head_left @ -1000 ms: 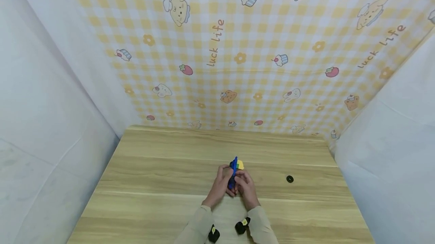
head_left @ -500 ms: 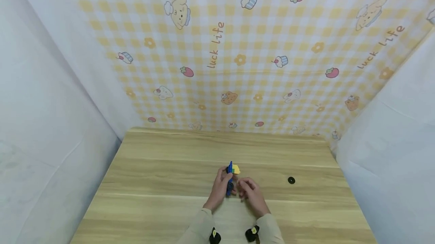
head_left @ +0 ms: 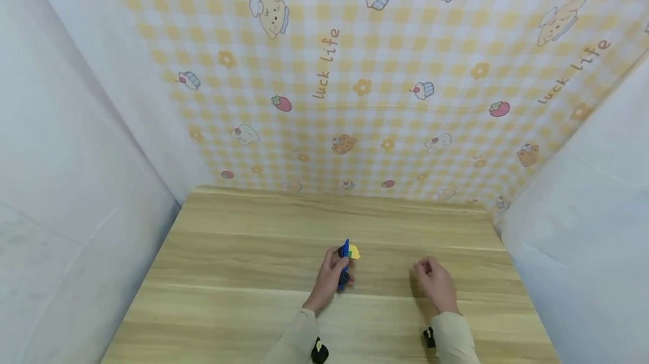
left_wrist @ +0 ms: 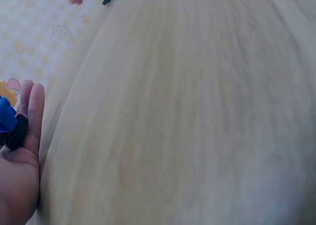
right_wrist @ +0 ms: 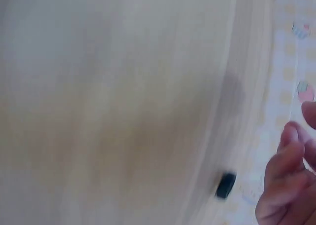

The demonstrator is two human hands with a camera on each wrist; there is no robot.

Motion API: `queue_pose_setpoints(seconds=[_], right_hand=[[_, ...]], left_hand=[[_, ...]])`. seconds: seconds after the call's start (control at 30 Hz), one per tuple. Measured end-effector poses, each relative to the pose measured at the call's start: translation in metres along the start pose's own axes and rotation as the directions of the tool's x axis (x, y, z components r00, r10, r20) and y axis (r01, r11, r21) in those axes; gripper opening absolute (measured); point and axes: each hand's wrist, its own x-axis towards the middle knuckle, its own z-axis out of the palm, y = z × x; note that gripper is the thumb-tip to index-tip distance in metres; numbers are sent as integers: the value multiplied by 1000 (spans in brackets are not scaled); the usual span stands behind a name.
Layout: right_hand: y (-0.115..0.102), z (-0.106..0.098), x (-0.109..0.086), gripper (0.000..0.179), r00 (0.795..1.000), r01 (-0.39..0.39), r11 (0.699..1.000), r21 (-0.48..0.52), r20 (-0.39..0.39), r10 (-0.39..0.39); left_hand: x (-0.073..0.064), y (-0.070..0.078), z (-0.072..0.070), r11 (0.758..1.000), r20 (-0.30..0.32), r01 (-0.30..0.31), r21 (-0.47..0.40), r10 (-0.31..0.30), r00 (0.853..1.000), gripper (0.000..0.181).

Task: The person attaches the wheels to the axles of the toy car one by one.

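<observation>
My left hand point(head_left: 327, 278) grips a toy car point(head_left: 347, 249) with a blue base, black wheels and yellow and green blocks on one side. In the left wrist view, the car's blue part point(left_wrist: 7, 117) and a black wheel point(left_wrist: 18, 132) lie against the palm. To the right, my right hand point(head_left: 437, 285) is above the table with loosely bent fingers and nothing visible in them. A loose black wheel point(right_wrist: 226, 185) sits on the table near that hand in the right wrist view, apart from the fingers. The right hand hides it in the head view.
The wooden table point(head_left: 243, 251) has a light-grained top. Behind it hangs a yellow checked cloth point(head_left: 304, 121), and white sheets close off the left point(head_left: 76, 183) and right sides.
My right hand has left the toy car and travelled right, over the loose wheel. My left hand has kept its grip on the car, which has shifted slightly left and tilted upright.
</observation>
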Motion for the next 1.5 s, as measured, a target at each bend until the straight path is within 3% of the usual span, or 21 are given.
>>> queue_pose_setpoints(seconds=[0.1,0.27,0.4,0.73,0.97,1.27,1.4,1.5], right_hand=[[8,-15,5,34,999,-38,997,-64,-3,38],[21,-31,9,60,985,-121,981,-152,102,138],[27,-32,12,71,969,-130,970,-205,183,169],[33,-23,11,41,975,-119,969,-217,157,155],[29,-18,8,43,973,-144,979,-146,157,166],[6,-3,14,38,986,-105,992,-70,125,113],[-8,9,14,32,990,-70,996,57,127,63],[-20,18,14,28,989,-60,980,188,146,32]], left_hand=[[2,1,0,1000,-8,1,8,-1,1000,50],[2,1,2,1000,-7,5,10,-5,1000,46],[1,0,2,1000,-9,13,7,-13,1000,47],[-3,0,2,999,-7,13,-35,-13,1000,52],[-3,0,1,999,-17,24,-30,-24,1000,52],[-4,3,-1,998,-33,54,-31,-55,998,44],[-4,3,-1,999,-27,34,-28,-34,999,43],[-4,4,-1,999,-20,32,-2,-32,999,44]])
